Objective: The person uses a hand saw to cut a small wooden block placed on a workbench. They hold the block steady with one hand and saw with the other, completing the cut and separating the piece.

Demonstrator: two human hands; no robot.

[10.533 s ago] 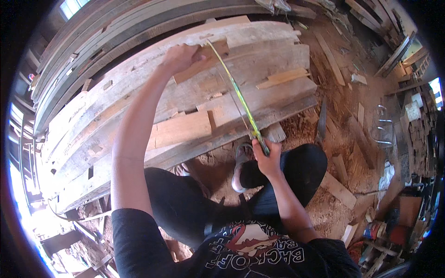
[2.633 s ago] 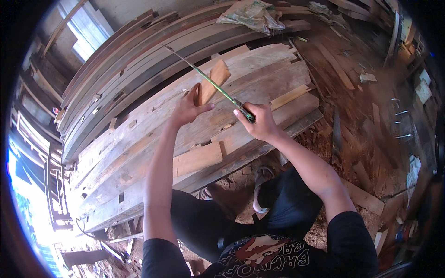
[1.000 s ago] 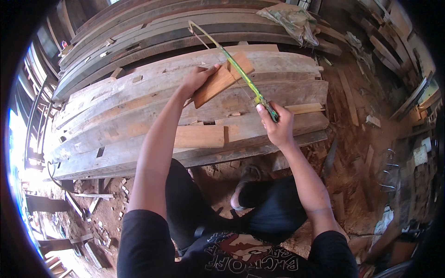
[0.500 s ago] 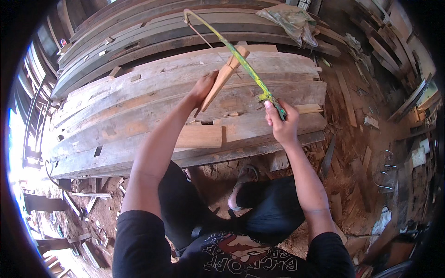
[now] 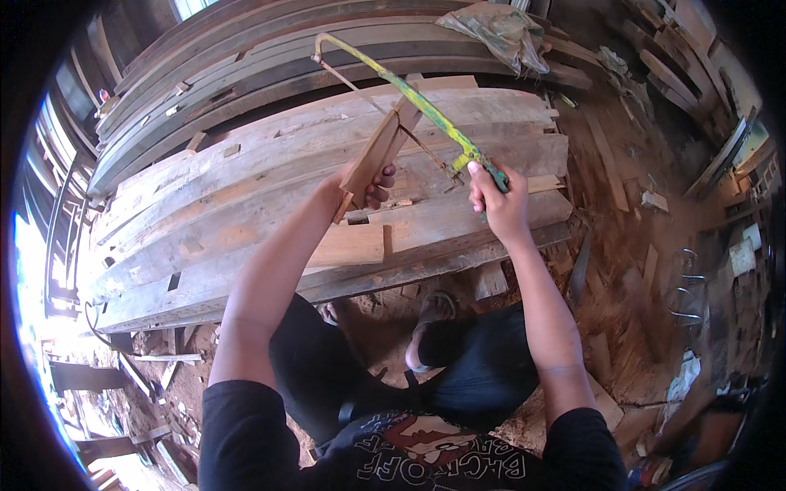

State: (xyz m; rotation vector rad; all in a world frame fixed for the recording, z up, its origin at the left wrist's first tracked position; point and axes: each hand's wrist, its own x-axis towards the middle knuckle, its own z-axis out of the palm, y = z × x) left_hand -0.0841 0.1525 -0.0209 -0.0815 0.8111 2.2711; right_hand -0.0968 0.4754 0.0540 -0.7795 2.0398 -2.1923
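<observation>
My right hand is closed round the green end of a hacksaw with a yellow-green bowed frame. The saw slants up and to the left over the beams. Its thin blade crosses a narrow wooden piece near the upper end, apparently at a notch in the edge. Gripping that piece from beneath, my left hand shows its fingertips curled on the right side. A short, lighter board lies on the beams just below my left hand.
Under my hands is a stack of thick weathered beams. More long timbers lie behind it, with a crumpled plastic sack on top. Offcuts and wood scraps litter the dirt floor. Metal hooks show at the right.
The wooden piece has been turned in my left hand, so its fingers now show on the near side. The hacksaw has tipped and shifted slightly left and down, bringing its blade into view.
</observation>
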